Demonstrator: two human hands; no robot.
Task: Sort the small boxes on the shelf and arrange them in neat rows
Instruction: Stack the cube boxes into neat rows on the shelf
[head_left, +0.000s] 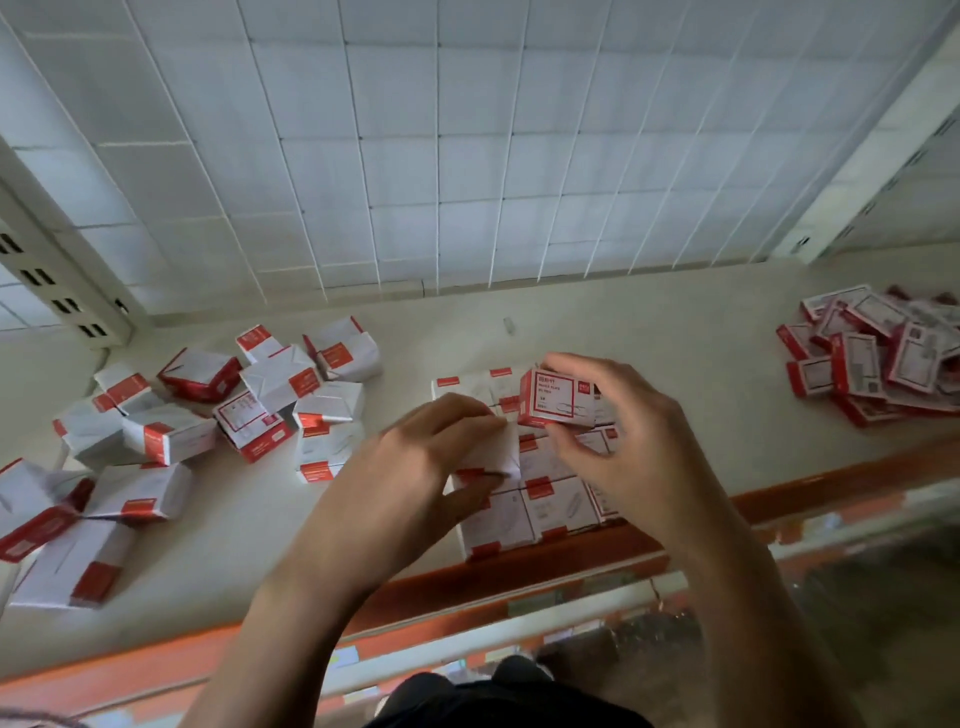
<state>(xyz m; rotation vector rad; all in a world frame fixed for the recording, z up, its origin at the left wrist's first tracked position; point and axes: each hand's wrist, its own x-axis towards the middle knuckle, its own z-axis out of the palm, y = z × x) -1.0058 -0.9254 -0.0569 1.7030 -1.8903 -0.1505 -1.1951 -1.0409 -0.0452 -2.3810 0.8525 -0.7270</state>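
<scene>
Holding a red-and-white box (551, 401) between thumb and fingers, the right grip (626, 423) sits above the boxed rows (551, 501) on the shelf (675, 338). Just left, the left grip (421, 467) pinches a white box (500, 451) in those rows.

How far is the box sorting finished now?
Done: a small block of boxes stands in rows near the shelf front. In hand: the right hand holds a red-labelled box over it; the left hand grips a white box there. Left: the loose left pile and the right pile.
</scene>
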